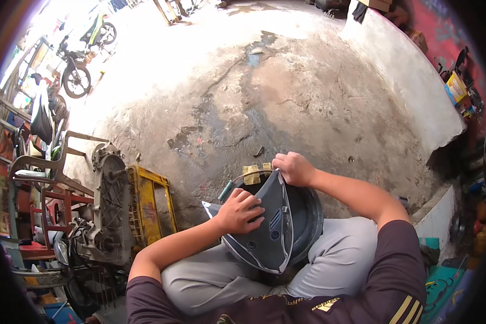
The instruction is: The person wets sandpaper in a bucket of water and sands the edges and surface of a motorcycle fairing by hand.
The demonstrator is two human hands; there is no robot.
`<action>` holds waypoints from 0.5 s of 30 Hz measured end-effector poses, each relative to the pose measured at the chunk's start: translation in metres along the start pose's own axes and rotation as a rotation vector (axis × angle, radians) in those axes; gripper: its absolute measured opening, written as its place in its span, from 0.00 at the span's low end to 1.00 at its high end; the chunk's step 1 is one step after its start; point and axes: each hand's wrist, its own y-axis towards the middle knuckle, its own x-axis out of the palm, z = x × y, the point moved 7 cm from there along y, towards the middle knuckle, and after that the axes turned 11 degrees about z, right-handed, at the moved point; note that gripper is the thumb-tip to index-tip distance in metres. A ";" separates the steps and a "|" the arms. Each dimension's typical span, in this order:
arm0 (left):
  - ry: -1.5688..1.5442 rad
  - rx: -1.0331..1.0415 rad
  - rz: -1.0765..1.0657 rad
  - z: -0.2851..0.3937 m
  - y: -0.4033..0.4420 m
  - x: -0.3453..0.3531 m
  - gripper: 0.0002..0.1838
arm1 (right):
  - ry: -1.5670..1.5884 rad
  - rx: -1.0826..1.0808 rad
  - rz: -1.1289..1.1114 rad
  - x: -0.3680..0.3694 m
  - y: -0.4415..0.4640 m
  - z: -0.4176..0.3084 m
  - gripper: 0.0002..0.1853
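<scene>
A dark grey, pointed motorcycle body panel (270,227) with pale edges lies tilted across a black bucket (311,216) between my legs. My right hand (294,168) is closed around the panel's upper tip. Against the panel's upper left face, my left hand (240,211) presses with curled fingers. Whatever may be under those fingers is hidden. The bucket's wire handle has a green grip (225,191), just above my left hand. Yellowish square pieces (251,175) lie beyond the bucket's rim.
To my left stand a metal engine casing (112,205), a yellow crate (152,200) and a brown plastic chair (65,156). A motorcycle (76,75) is parked farther off. A low white wall (405,81) runs along the right. The concrete floor (308,108) has damp patches.
</scene>
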 end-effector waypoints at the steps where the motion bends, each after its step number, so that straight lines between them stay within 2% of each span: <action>1: -0.009 -0.006 0.000 0.000 0.000 0.002 0.15 | 0.001 0.006 -0.009 -0.002 -0.002 -0.005 0.10; 4: -0.004 -0.024 -0.023 -0.002 -0.001 0.002 0.14 | 0.030 -0.192 -0.101 0.007 -0.008 -0.033 0.13; 7: -0.002 -0.020 -0.012 -0.002 -0.002 0.003 0.14 | -0.024 -0.108 -0.069 0.001 -0.003 -0.015 0.13; 15: 0.009 -0.018 -0.021 -0.002 -0.002 0.002 0.15 | 0.074 -0.108 -0.092 0.008 -0.005 -0.028 0.10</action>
